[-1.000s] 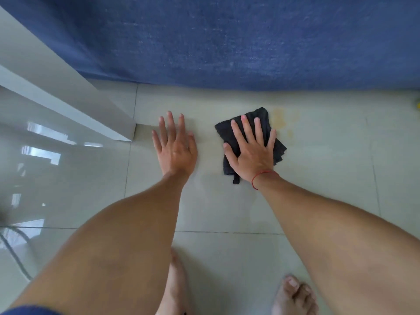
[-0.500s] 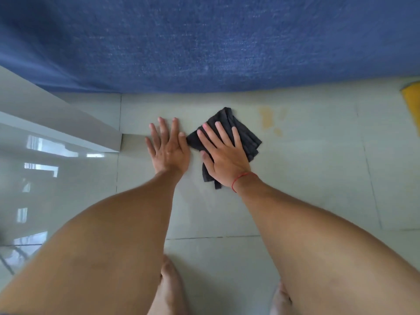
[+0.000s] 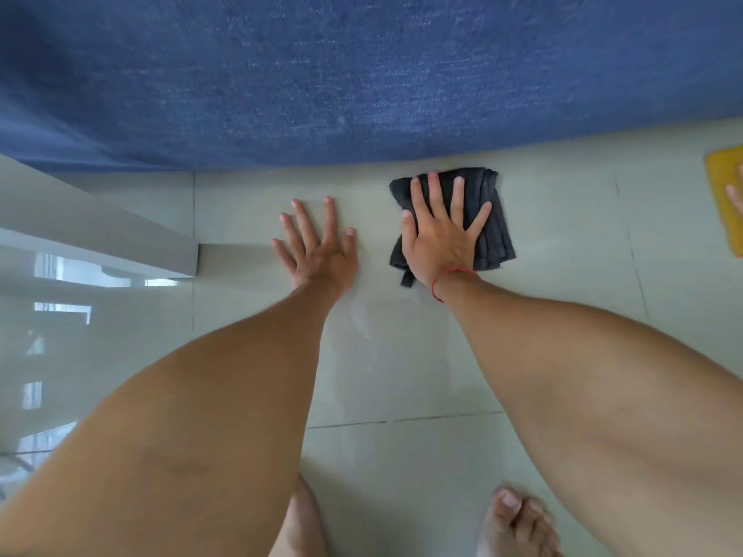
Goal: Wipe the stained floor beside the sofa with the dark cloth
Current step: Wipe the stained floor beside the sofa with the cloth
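Note:
A folded dark cloth (image 3: 492, 219) lies on the pale tiled floor (image 3: 402, 355), close to the lower edge of the blue sofa (image 3: 362, 74). My right hand (image 3: 440, 231) presses flat on the cloth with fingers spread and straight; a red string circles its wrist. My left hand (image 3: 317, 247) rests flat on the bare tile to the left of the cloth, fingers spread, a gap between it and the cloth. No yellowish stain shows on the tile around the cloth; the cloth covers the spot where it was.
A white ledge or furniture base (image 3: 100, 231) juts in from the left, above glossy reflective floor. A yellow object (image 3: 727, 195) lies at the right edge with part of another hand on it. My bare feet (image 3: 514, 524) stand at the bottom.
My right hand slid the cloth left toward my left hand, then back right and up toward the sofa, over the yellowish stain. My left hand stayed planted on the tile.

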`<action>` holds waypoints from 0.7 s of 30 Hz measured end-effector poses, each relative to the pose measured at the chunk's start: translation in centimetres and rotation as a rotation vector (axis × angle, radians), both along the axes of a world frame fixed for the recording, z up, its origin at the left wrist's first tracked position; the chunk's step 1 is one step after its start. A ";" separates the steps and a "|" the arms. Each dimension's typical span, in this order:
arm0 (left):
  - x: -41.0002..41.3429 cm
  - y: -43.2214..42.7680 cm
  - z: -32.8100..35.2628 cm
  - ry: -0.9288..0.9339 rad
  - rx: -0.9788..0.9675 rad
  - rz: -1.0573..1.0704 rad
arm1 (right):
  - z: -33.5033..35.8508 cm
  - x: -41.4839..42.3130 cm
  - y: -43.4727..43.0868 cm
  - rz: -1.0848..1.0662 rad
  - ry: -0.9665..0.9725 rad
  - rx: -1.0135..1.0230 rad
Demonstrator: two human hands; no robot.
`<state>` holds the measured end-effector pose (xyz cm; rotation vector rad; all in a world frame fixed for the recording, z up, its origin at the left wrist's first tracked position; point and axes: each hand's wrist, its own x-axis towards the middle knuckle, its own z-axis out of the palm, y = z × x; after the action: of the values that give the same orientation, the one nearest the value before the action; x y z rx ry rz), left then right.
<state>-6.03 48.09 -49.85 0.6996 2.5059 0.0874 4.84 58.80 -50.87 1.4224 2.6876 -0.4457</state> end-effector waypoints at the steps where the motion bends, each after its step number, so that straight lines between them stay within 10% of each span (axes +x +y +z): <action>1: 0.0 0.0 0.1 -0.011 -0.005 0.002 | 0.0 -0.7 -0.4 0.029 0.010 0.001; 10: -0.4 0.2 1.0 -0.098 -0.028 0.001 | 0.3 3.8 -4.5 0.308 0.055 -0.015; 21: -0.4 0.2 0.8 -0.084 -0.026 -0.002 | -0.2 2.1 0.9 -0.083 -0.011 0.018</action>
<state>-6.43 48.32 -49.01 0.6739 2.4224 0.0818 6.96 59.67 -51.04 1.5410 2.6386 -0.4196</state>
